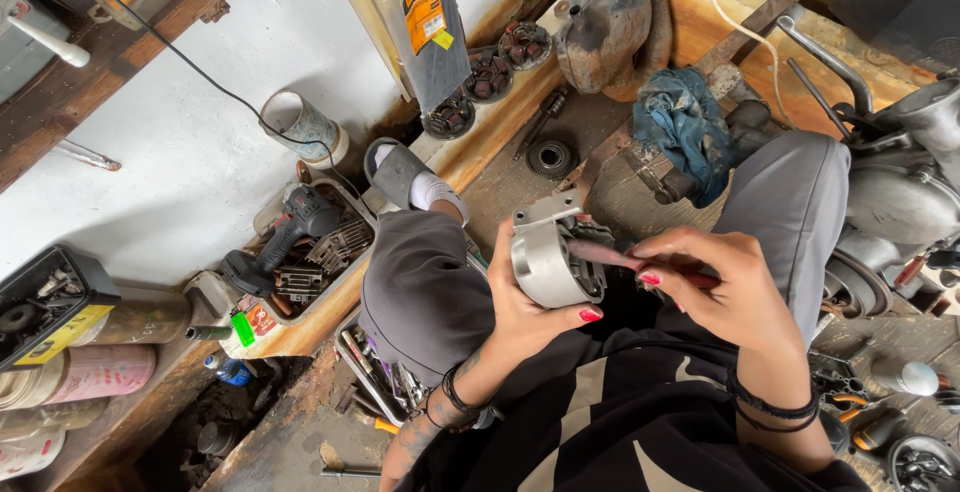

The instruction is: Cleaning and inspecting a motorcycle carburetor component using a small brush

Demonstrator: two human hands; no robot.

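My left hand [520,307] is curled around a round silver metal housing [545,257], fingers behind it and thumb across the near side, holding it up just left of the frame's centre, above my lap. My right hand [725,287] is pinched shut on a thin reddish tool [610,255], whose tip lies against the open right-hand face of the housing. Dark bands circle both wrists.

Below the hands is my black top with pale stripes; my grey-trousered knees spread to either side of them. By my left knee, lower centre, sits a tray of small hand tools [385,377].

Farther out, left of centre, a tray holds a dark power drill [290,237] among metal parts. My foot in a grey slipper [395,172] rests at the edge of the wooden floorboards. Beyond, at upper centre, lie a small gear [551,158], a blue rag [685,122] and three round dishes of small parts [490,77]. A grey engine [905,187] fills the right edge.
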